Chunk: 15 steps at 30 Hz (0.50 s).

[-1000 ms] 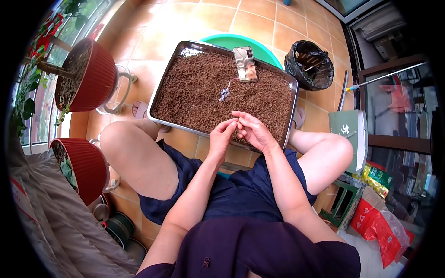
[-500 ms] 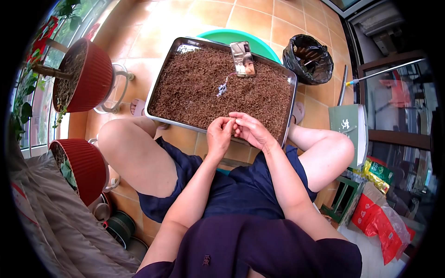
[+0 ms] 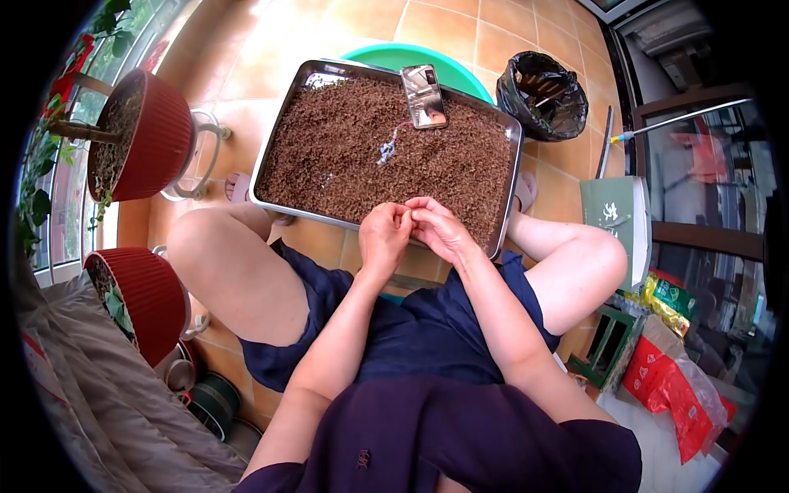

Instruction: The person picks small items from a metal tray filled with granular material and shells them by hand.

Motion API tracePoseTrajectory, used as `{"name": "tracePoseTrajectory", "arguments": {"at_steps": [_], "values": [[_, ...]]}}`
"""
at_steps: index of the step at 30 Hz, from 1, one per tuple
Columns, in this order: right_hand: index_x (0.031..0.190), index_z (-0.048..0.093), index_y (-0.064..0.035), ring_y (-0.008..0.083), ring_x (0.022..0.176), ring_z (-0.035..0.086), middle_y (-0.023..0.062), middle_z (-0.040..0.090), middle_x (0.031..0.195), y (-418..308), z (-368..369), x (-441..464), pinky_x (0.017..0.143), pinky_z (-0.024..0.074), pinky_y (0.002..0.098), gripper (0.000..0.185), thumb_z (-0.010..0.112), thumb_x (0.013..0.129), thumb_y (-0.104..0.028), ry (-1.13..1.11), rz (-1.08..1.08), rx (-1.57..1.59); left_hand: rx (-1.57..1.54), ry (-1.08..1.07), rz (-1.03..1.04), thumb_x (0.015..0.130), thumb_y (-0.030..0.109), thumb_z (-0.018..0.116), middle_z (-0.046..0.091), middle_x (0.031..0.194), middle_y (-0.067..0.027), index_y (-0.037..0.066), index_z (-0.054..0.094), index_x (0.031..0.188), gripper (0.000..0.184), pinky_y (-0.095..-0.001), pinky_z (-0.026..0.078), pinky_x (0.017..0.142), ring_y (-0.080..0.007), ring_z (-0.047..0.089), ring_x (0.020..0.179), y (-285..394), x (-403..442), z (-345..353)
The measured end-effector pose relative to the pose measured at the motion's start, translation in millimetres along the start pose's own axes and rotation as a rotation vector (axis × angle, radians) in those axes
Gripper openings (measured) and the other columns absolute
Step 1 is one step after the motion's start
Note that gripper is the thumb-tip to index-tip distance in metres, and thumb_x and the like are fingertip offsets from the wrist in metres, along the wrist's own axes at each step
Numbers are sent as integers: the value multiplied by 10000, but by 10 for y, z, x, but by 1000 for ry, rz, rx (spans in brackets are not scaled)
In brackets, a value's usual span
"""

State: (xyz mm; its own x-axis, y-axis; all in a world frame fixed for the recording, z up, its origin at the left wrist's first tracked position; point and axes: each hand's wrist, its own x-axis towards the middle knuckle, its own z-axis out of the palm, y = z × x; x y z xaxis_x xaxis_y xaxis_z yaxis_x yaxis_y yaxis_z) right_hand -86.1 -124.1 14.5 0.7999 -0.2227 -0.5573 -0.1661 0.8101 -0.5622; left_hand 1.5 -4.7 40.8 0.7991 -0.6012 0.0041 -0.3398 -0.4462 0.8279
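A metal tray full of small brown pieces lies on the floor between the knees. Over its near edge, my left hand and my right hand meet at the fingertips. Both are closed in a pinch; whatever they grip is too small to make out. A phone with a lit screen rests on the brown pieces near the tray's far edge. Just below it lies a small bluish-white charm on a cord.
A green basin shows behind the tray. To its right stands a bin with a black bag. Red plant pots line the left side. A green book and a red plastic bag are at the right.
The view has shifted slightly, so the tray and phone appear a little further up and left. The left hand's fingers have turned inward, and both hands remain together at the fingertips.
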Motion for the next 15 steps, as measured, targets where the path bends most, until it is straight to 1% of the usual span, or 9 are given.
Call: {"name": "tracePoseTrajectory", "arguments": {"at_steps": [3, 6, 8, 9, 12, 13, 14, 15], "values": [[1062, 555, -68, 161, 866, 627, 57, 635, 961, 27, -31, 29, 786, 538, 319, 125, 572, 939, -89, 25, 1, 19, 3, 38, 74, 835, 144, 681, 630, 735, -141, 9, 676, 851, 136, -387, 496, 633, -286, 622, 666, -26, 12, 25], [1027, 556, -61, 167, 843, 634, 65, 640, 932, 83, -68, 35, 777, 551, 325, 92, 572, 938, -78, 74, 9, 57, 54, -13, 98, 837, 158, 674, 652, 814, -144, 29, 667, 841, 130, -410, 506, 673, -317, 643, 757, -44, -3, 21], [1028, 556, -59, 166, 845, 635, 69, 642, 935, 106, -102, 48, 776, 553, 327, 99, 581, 935, -81, 72, 20, 96, 19, 22, 99, 859, 152, 663, 634, 758, -112, 26, 661, 841, 128, -374, 484, 618, -263, 613, 672, -65, -23, 65], [1020, 564, -54, 168, 839, 640, 77, 649, 912, 102, -91, 38, 757, 560, 326, 114, 603, 923, -100, 90, -21, 73, -1, 49, 98, 870, 149, 658, 625, 730, -96, 24, 658, 841, 128, -356, 473, 591, -236, 597, 629, -73, -6, 99], [952, 604, -47, 159, 810, 641, 82, 655, 869, -21, -83, 56, 717, 555, 321, 94, 625, 894, -118, 340, -142, -565, -765, -18, -524, 913, 149, 612, 548, 667, -1, 50, 625, 859, 113, -284, 407, 518, -137, 495, 548, -108, 63, 167], [884, 645, -61, 188, 775, 645, 93, 646, 818, -25, -160, 124, 683, 541, 343, 83, 640, 859, -139, 452, -328, -987, -1008, -174, -698, 951, 171, 552, 469, 674, 52, 82, 581, 866, 126, -220, 342, 508, -69, 405, 553, -104, 80, 15], [855, 672, -96, 231, 767, 643, 96, 632, 806, -59, -219, 100, 674, 527, 375, 78, 660, 837, -171, 562, -520, -1424, -1101, -141, -706, 953, 176, 540, 466, 677, 46, 85, 568, 860, 133, -222, 348, 520, -74, 411, 562, -105, 80, 15], [858, 673, -108, 244, 770, 641, 92, 629, 802, -88, -246, 108, 676, 526, 383, 89, 671, 834, -193, 621, -553, -1466, -1192, -110, -712, 955, 182, 527, 463, 681, 40, 89, 555, 854, 140, -224, 355, 532, -79, 416, 572, -95, 83, 30]]}}
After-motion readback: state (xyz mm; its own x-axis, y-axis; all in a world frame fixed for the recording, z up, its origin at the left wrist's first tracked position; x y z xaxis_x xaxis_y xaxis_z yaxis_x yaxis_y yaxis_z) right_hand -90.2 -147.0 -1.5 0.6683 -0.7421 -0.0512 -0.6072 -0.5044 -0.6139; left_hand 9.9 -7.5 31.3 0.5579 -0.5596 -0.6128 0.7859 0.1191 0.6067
